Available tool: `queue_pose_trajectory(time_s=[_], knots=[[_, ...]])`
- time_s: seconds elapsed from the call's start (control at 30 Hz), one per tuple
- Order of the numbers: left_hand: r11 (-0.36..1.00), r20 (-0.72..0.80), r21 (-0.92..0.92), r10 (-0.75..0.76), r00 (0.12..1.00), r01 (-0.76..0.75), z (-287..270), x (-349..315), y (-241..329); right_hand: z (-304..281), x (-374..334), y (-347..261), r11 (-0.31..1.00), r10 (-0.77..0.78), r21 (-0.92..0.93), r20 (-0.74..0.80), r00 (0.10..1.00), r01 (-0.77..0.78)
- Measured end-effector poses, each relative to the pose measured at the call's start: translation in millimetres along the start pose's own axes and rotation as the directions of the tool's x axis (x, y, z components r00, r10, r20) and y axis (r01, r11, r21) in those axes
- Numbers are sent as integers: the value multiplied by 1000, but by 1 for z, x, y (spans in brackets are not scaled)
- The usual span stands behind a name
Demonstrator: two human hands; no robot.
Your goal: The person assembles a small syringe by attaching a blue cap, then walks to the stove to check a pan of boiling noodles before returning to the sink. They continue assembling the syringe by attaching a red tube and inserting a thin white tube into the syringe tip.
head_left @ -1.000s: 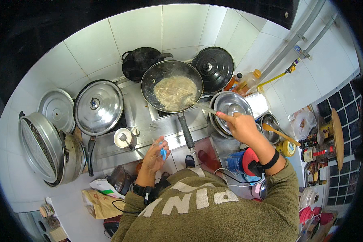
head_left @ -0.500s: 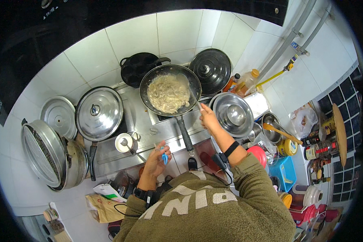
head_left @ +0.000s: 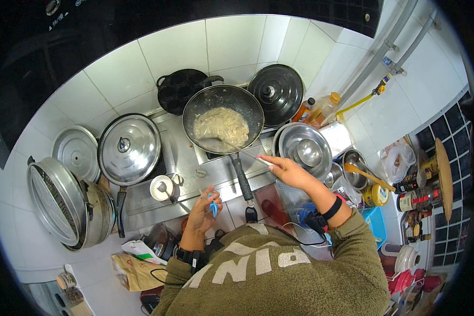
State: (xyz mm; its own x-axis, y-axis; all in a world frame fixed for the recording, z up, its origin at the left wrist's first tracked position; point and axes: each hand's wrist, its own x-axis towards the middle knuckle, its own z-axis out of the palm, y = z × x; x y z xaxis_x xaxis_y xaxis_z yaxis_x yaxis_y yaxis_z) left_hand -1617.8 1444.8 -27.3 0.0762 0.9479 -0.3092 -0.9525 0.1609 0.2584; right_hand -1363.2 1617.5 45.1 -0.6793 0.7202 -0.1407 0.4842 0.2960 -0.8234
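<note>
While the right hand [head_left: 290,171] clasps a spatula [head_left: 250,153], the curled left hand [head_left: 199,213] holds a blue object [head_left: 213,209] near pale sweater lettering [head_left: 267,261].

I see a bare strip of steel stovetop [head_left: 177,143] between the lidded pan [head_left: 134,152] and the wok [head_left: 224,97], with a white cup [head_left: 155,188] near its front end. Right of the wok, the black lid [head_left: 278,97], steel bowls [head_left: 289,138] and the spatula [head_left: 250,153] in the right hand [head_left: 294,173] crowd the way.

On a silver steel stove [head_left: 174,142], a round black frying pan [head_left: 234,97] is holding pale lumpy food [head_left: 221,125]. A round silver metal lid [head_left: 130,145] is lying left, a round black lid [head_left: 276,95] right; nested round silver metal bowls [head_left: 291,139] are resting in front of the black lid.
</note>
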Motion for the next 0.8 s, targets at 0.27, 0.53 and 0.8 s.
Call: queue_pose_trajectory(time_s=[0.27, 0.53, 0.8], knots=[[999, -2, 44, 8, 1000, -8, 1, 0, 4, 41, 44, 15, 962, 40, -234, -378, 925, -137], [1000, -3, 20, -3, 1000, 3, 0, -7, 3, 63, 116, 61, 965, 188, 256, -505, 842, -63], [999, 4, 51, -5, 1000, 4, -5, -9, 5, 19, 41, 1, 588, -207, -804, -47, 977, 85]])
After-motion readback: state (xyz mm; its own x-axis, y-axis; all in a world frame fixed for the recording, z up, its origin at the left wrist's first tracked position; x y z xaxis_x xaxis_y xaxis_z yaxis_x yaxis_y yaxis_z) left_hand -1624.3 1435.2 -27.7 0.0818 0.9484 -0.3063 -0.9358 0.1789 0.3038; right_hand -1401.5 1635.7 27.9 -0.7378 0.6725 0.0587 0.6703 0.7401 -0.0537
